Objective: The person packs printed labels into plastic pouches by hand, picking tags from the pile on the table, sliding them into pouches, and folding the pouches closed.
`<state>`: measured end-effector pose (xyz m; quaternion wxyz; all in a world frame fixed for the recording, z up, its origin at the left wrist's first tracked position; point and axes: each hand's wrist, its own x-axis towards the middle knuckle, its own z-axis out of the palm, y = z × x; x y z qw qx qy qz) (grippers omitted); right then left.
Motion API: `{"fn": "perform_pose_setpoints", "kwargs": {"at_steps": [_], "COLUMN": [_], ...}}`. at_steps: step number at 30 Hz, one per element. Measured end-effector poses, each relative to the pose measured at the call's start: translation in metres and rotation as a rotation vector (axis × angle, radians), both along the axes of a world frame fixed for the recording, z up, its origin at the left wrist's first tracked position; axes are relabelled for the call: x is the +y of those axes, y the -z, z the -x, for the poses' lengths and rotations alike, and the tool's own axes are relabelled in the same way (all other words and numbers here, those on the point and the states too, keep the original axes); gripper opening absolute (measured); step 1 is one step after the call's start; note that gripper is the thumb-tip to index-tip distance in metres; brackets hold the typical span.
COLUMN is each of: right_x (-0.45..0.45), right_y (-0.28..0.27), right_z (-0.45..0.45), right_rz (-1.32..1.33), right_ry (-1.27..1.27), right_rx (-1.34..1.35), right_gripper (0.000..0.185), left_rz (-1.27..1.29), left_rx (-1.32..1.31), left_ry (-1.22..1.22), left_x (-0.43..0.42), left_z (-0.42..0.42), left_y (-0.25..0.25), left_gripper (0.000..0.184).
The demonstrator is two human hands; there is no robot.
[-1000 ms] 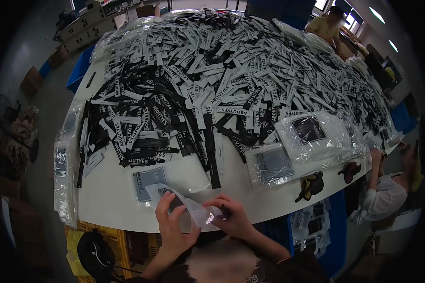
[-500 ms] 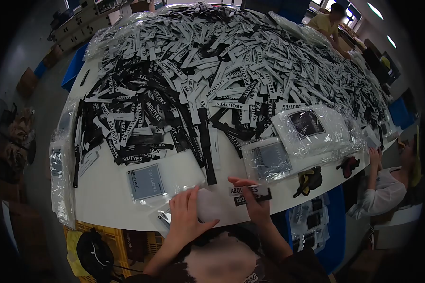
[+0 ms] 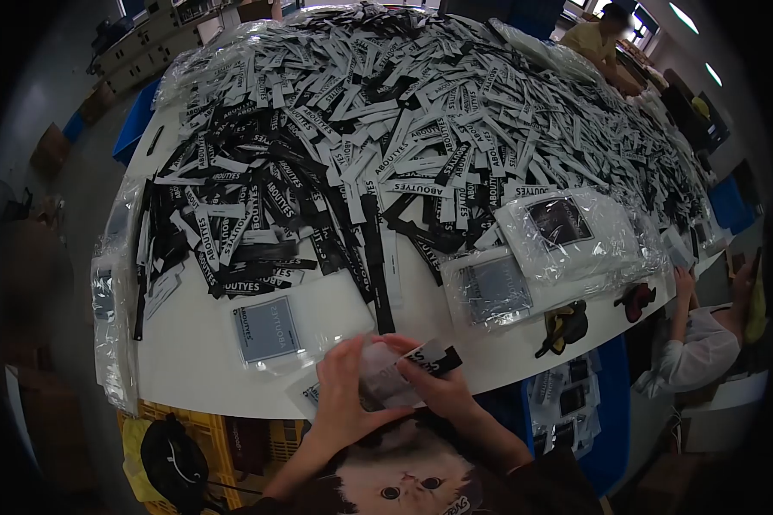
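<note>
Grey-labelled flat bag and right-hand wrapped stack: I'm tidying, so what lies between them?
Black strips, a pale strip and bare tabletop, as the head view shows.

You're in a packing workshop: a big white bench (image 3: 185,378) heaped with black and white printed sachets (image 3: 404,112), blue plastic bins (image 3: 614,429) beneath.

Both hands, left (image 3: 345,402) and right (image 3: 436,386), hold a clear bag (image 3: 388,378) over the bench (image 3: 199,369), near piled printed packets (image 3: 404,112).
</note>
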<state>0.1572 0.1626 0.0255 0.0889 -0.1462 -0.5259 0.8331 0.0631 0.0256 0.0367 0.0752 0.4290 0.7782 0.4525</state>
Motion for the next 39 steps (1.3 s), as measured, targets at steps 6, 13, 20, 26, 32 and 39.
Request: {"fn": "perform_pose_setpoints", "kwargs": {"at_steps": [6, 13, 20, 26, 32, 39], "right_x": [0.001, 0.034, 0.031, 0.023, 0.006, 0.012], "right_y": [0.006, -0.005, -0.008, 0.034, 0.005, -0.006], "right_z": [-0.004, -0.015, 0.000, -0.008, -0.003, 0.003], "right_rz": [-0.160, -0.624, -0.524, 0.076, -0.289, -0.272], "right_ry": [0.157, -0.384, -0.738, -0.383, -0.165, -0.156], "right_rx": [-0.052, -0.167, -0.346, -0.220, -0.067, -0.074], "right_gripper": [0.033, 0.023, 0.024, 0.028, 0.014, 0.014], "left_rz": [0.192, 0.170, 0.146, 0.278, -0.108, -0.166], "left_rx": [-0.529, -0.428, -0.491, -0.557, -0.957, -0.885], "left_ry": [0.075, 0.137, 0.234, 0.293, 0.075, 0.114], "left_x": [-0.022, -0.023, -0.017, -0.028, -0.018, -0.020], "left_z": [0.034, 0.030, 0.017, 0.033, 0.025, 0.020], "left_y": [0.006, 0.005, -0.001, 0.012, 0.000, 0.005], "left_gripper": [0.022, 0.014, 0.015, 0.024, 0.019, 0.021]}}
